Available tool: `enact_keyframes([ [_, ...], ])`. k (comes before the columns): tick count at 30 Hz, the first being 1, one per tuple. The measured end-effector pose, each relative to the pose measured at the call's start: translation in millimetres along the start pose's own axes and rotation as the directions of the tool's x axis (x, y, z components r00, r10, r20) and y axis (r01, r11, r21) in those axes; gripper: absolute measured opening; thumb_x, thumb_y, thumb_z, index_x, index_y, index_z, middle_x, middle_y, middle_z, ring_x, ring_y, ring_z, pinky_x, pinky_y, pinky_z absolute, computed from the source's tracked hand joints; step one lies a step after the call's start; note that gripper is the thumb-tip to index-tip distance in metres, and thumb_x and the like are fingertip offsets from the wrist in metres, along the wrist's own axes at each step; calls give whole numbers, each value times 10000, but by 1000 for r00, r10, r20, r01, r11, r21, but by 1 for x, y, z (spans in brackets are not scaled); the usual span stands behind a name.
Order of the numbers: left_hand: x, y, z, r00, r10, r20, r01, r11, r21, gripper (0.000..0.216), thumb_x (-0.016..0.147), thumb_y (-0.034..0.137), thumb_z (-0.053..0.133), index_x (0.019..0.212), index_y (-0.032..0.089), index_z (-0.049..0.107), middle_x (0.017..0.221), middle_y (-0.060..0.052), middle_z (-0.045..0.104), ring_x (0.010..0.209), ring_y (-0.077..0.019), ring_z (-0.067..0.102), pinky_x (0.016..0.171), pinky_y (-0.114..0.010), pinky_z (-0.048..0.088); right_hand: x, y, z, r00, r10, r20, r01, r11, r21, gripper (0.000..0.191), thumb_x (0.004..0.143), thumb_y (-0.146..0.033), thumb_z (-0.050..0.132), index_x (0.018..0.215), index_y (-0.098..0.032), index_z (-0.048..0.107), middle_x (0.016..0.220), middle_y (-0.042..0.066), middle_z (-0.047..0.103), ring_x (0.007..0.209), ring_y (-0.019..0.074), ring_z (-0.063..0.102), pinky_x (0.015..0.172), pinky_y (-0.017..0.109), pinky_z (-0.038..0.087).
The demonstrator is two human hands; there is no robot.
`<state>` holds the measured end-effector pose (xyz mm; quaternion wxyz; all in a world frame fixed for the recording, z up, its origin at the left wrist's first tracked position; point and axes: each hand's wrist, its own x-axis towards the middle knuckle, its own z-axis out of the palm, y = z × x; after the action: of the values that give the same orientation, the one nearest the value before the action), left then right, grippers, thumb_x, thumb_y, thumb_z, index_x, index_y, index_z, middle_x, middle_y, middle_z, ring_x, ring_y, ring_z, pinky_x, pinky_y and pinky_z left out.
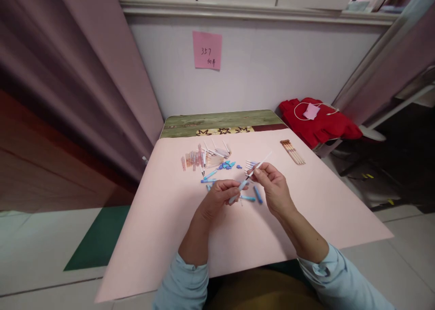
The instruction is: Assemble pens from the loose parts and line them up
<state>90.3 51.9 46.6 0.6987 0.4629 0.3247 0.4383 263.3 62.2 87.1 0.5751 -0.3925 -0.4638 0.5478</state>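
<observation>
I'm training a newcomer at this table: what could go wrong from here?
The thin, white, dark-tipped stick in the right hand may slip or jam against the slim light-blue plastic barrel in the left hand.

Small blue plastic pieces lie loose on the pink sheet; a nudge might scatter them.

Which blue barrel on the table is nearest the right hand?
The dark blue barrel, just left of the right hand; the other blue barrels lie farther left.
</observation>
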Motion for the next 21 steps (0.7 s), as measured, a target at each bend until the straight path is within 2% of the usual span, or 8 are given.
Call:
enact_keyframes([
  [6, 0, -1, -1, 1000, 1, 9, -1, 1000, 13, 326, 784, 389, 707, 967, 122, 753, 567, -7, 551, 487, -78, 408, 510, -241, 271, -7, 0, 1, 993, -8, 120, 17, 996, -82, 181, 795, -376, 724, 838, -214, 656, 854, 19, 683, 820, 164, 617, 785, 300, 485],
  [10, -1, 0, -1, 1000, 4, 7, -5, 999, 33, 306, 779, 394, 711, 930, 133, 759, 602, -23, 589, 538, -97, 462, 563, -250, 328, -9, 2, 0, 977, 58, 203, -35, 993, -117, 192, 805, -402, 704, 838, -215, 676, 805, 13, 672, 755, 159, 616, 751, 306, 499],
  [15, 0, -2, 0, 999, 35, -7, -35, 999, -34, 305, 791, 390, 704, 950, 132, 739, 626, -25, 607, 537, -96, 479, 570, -248, 361, -12, 5, -2, 978, 101, 182, -81, 990, -118, 296, 831, -450, 670, 1030, -230, 682, 910, 29, 703, 838, 179, 653, 842, 348, 505],
  [18, 3, -4, -1, 990, 89, -112, -100, 990, -98, 298, 803, 385, 695, 978, 144, 705, 683, -40, 651, 582, -118, 546, 581, -251, 407, -18, 14, -2, 986, 89, 144, -67, 986, -150, 270, 826, -450, 678, 955, -212, 680, 876, 34, 701, 825, 176, 644, 815, 329, 504],
  [21, 5, -5, -2, 963, 133, -234, -161, 982, -103, 276, 797, 371, 703, 959, 150, 672, 742, -61, 695, 610, -125, 576, 571, -242, 423, -28, 26, -2, 995, 9, 95, 17, 964, -267, 232, 822, -427, 685, 891, -207, 662, 818, 19, 682, 725, 156, 600, 705, 294, 487],
])
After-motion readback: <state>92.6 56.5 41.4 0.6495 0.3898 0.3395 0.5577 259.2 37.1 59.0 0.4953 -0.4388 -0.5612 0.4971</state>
